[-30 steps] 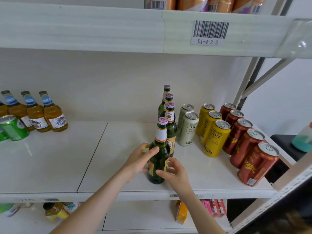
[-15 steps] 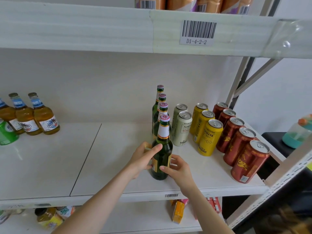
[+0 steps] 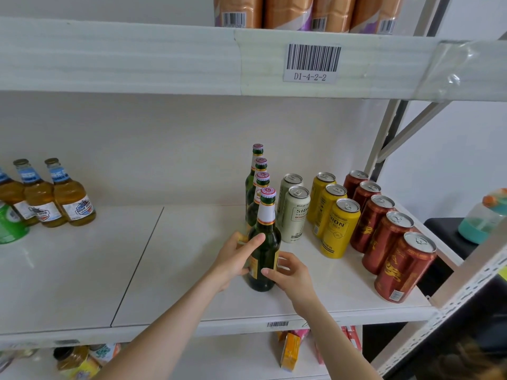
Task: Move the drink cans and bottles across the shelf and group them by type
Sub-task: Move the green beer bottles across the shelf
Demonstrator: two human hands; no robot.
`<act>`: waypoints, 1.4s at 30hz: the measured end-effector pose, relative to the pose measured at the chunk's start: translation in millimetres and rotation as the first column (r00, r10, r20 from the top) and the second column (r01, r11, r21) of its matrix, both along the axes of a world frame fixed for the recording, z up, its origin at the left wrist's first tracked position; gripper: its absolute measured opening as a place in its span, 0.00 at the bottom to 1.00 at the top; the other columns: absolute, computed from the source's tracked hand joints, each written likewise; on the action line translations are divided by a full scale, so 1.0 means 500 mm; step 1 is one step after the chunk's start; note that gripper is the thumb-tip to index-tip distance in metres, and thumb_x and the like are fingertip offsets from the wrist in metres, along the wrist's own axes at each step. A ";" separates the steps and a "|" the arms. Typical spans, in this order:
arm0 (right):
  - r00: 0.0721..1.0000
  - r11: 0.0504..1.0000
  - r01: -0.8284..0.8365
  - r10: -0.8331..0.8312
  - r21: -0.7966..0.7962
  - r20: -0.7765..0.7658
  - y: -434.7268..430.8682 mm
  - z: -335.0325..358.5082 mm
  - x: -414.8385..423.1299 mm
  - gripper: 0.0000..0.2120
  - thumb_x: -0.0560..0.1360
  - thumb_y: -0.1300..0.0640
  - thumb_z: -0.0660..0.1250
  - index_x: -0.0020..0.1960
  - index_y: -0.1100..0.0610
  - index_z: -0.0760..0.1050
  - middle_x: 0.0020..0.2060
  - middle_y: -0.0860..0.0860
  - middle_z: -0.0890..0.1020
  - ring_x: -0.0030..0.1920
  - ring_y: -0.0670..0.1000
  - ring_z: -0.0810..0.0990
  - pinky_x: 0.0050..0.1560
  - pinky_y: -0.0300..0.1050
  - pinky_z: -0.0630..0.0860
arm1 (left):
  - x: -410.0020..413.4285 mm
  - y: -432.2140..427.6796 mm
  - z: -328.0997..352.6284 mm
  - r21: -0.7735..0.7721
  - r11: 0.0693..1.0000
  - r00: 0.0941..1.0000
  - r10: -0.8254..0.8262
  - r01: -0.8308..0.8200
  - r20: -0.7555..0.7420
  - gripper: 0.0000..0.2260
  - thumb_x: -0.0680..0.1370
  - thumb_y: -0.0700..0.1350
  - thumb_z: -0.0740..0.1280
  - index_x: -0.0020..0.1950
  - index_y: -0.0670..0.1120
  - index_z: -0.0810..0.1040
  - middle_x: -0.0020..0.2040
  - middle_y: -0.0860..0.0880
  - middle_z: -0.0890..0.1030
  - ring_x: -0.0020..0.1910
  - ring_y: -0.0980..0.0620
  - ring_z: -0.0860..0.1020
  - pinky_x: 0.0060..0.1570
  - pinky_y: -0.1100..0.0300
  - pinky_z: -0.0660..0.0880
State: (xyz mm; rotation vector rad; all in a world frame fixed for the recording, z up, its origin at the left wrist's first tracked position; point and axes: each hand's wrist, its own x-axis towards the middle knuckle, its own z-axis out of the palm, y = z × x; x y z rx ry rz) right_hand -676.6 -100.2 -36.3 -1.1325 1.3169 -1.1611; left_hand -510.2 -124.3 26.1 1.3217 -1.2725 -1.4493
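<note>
Standing upright on the shelf (image 3: 164, 256), the green bottle (image 3: 265, 237) fronts its row, held between both hands: left hand (image 3: 233, 260) curled round its shoulder, right hand (image 3: 292, 274) pinching the lower body.

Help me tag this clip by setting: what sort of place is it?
Likely a stockroom or shop: white rack shelving, a barcode location label, red cans and green bottles in rows.

We stand in a shop or stockroom: a white shelf (image 3: 137, 270), a barcode label (image 3: 312, 63) above the fingers (image 3: 285, 259), drink cans (image 3: 338, 231) ranked in rows right of them.
</note>
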 end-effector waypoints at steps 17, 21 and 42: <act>0.990 0.993 0.114 -0.114 0.000 -0.089 0.021 -0.005 0.017 0.24 0.65 0.48 0.80 0.58 0.47 0.74 0.53 0.44 0.81 0.54 0.44 0.79 0.48 0.38 0.77 | 0.015 -0.003 -0.015 -0.049 0.998 0.992 -0.036 0.043 0.125 0.30 0.62 0.73 0.68 0.51 0.51 0.74 0.55 0.50 0.81 0.57 0.51 0.78 0.57 0.48 0.78; 0.956 0.981 0.180 -0.191 -0.070 -0.224 0.046 -0.005 0.026 0.32 0.65 0.46 0.80 0.64 0.47 0.70 0.56 0.43 0.78 0.54 0.43 0.77 0.49 0.39 0.74 | 0.042 0.014 -0.029 -0.193 0.980 0.968 0.001 0.049 0.252 0.27 0.65 0.72 0.65 0.53 0.53 0.76 0.52 0.53 0.82 0.54 0.53 0.79 0.49 0.61 0.73; 0.284 0.960 0.043 -0.279 -0.278 -0.917 0.187 -0.041 0.184 0.40 0.74 0.36 0.63 0.79 0.50 0.54 0.79 0.52 0.56 0.78 0.57 0.55 0.74 0.62 0.54 | 0.279 0.167 -0.143 -0.395 0.832 0.201 0.342 0.390 0.918 0.29 0.76 0.63 0.58 0.72 0.49 0.73 0.74 0.40 0.69 0.73 0.36 0.66 0.64 0.30 0.63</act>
